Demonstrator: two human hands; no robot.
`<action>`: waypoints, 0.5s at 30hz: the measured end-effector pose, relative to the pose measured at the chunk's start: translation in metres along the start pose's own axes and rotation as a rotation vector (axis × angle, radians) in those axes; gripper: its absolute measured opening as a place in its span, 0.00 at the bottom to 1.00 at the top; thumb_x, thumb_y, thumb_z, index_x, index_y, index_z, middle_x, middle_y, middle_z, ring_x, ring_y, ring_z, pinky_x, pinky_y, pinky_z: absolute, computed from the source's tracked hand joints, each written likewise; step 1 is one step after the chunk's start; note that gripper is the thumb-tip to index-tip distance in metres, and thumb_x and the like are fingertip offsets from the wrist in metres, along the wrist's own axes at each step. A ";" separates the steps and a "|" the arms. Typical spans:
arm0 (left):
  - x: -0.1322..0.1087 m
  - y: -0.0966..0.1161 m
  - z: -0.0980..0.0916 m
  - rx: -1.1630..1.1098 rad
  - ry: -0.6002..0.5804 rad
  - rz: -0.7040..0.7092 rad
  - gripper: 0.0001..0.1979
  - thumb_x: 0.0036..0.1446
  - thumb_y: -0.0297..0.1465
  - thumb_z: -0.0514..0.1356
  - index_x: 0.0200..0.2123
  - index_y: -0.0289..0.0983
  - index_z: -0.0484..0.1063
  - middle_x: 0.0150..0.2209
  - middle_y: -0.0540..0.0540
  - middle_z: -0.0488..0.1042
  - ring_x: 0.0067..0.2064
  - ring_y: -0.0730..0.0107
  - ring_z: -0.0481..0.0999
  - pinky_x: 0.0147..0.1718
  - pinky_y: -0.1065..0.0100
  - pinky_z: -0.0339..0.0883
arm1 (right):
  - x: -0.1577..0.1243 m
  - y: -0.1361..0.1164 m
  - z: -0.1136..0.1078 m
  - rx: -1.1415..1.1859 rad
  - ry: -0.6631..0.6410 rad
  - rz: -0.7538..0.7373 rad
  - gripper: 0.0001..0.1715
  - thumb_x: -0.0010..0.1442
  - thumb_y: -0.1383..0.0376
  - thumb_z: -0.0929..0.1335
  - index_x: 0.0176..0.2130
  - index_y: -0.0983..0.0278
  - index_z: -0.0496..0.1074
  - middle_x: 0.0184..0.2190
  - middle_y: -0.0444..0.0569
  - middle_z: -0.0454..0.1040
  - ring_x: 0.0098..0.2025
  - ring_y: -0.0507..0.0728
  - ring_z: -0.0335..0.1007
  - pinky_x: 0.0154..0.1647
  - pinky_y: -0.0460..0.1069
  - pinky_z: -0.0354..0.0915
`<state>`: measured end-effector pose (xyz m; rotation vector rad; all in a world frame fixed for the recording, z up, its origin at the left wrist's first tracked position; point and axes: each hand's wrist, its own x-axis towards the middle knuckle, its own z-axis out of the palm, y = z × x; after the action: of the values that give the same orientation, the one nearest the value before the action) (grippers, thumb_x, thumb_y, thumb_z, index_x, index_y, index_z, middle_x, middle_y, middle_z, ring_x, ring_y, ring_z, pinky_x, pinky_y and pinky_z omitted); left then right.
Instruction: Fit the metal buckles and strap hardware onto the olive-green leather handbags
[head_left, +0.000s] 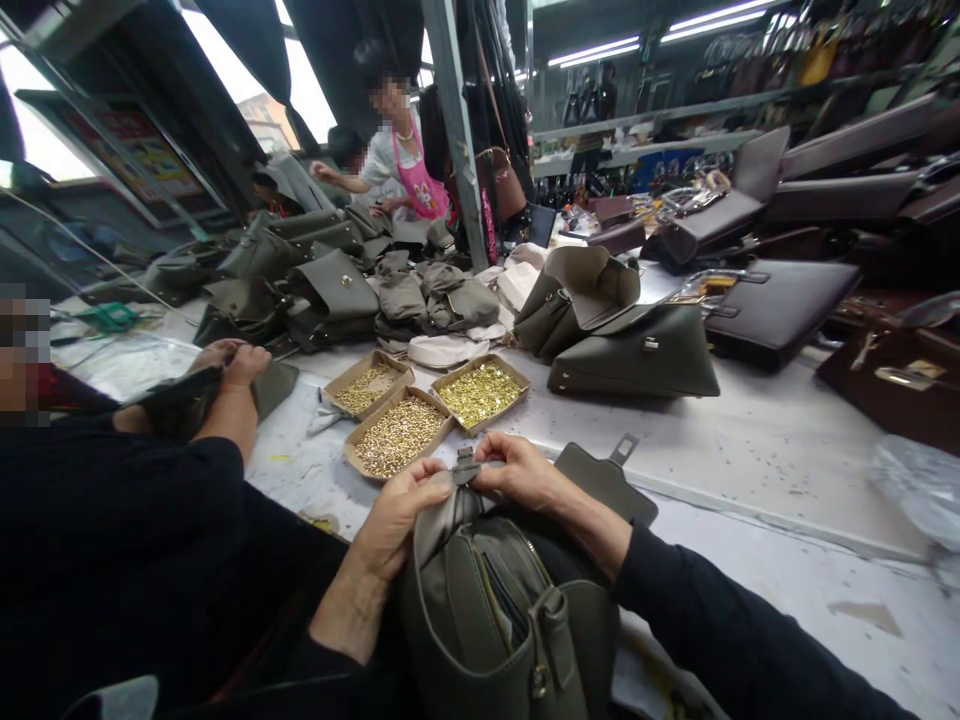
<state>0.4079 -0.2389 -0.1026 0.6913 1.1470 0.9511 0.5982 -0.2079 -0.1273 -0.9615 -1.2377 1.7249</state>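
Your left hand (394, 510) and right hand (529, 475) are close together, both with fingers pinched on a small tab (466, 472) at the upper edge of the olive-green handbag (450, 620). The bag is right in front of you, at the near side of the tabletop (765, 440); what supports its base is hidden. Just beyond your hands sit three shallow cardboard trays (364, 467) of small gold metal pieces (405, 432). By your right forearm lies a buckled flap (596, 487), and to your left another person's hands (244, 362) hold dark green material (274, 388)

Olive-green bag (454, 600), gold studs (401, 432)
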 end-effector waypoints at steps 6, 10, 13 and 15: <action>-0.010 0.015 0.016 0.510 0.031 0.096 0.19 0.43 0.33 0.72 0.39 0.33 0.77 0.30 0.48 0.79 0.31 0.68 0.76 0.32 0.71 0.67 | -0.002 -0.001 -0.001 -0.066 0.047 -0.081 0.13 0.45 0.65 0.74 0.32 0.62 0.69 0.27 0.40 0.70 0.27 0.50 0.61 0.28 0.45 0.57; -0.011 0.017 0.029 0.694 0.143 0.240 0.12 0.43 0.33 0.69 0.33 0.34 0.79 0.28 0.49 0.78 0.31 0.66 0.74 0.32 0.70 0.66 | -0.008 -0.002 -0.004 -0.144 0.072 -0.169 0.11 0.49 0.64 0.75 0.33 0.61 0.71 0.29 0.41 0.71 0.31 0.53 0.63 0.31 0.47 0.57; -0.016 0.013 0.035 0.776 0.193 0.370 0.11 0.47 0.33 0.67 0.35 0.36 0.80 0.30 0.49 0.80 0.33 0.63 0.76 0.34 0.69 0.67 | -0.012 -0.001 -0.007 -0.217 0.089 -0.261 0.10 0.53 0.62 0.75 0.34 0.60 0.73 0.32 0.42 0.74 0.35 0.55 0.66 0.36 0.48 0.60; -0.021 0.009 0.038 0.851 0.252 0.460 0.10 0.48 0.32 0.66 0.36 0.38 0.81 0.31 0.50 0.81 0.34 0.61 0.78 0.36 0.68 0.68 | -0.014 0.000 -0.008 -0.225 0.089 -0.290 0.09 0.55 0.61 0.75 0.36 0.59 0.73 0.33 0.42 0.75 0.37 0.56 0.68 0.40 0.49 0.62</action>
<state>0.4394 -0.2528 -0.0750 1.6055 1.6736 0.9237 0.6113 -0.2173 -0.1272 -0.9240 -1.4557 1.3262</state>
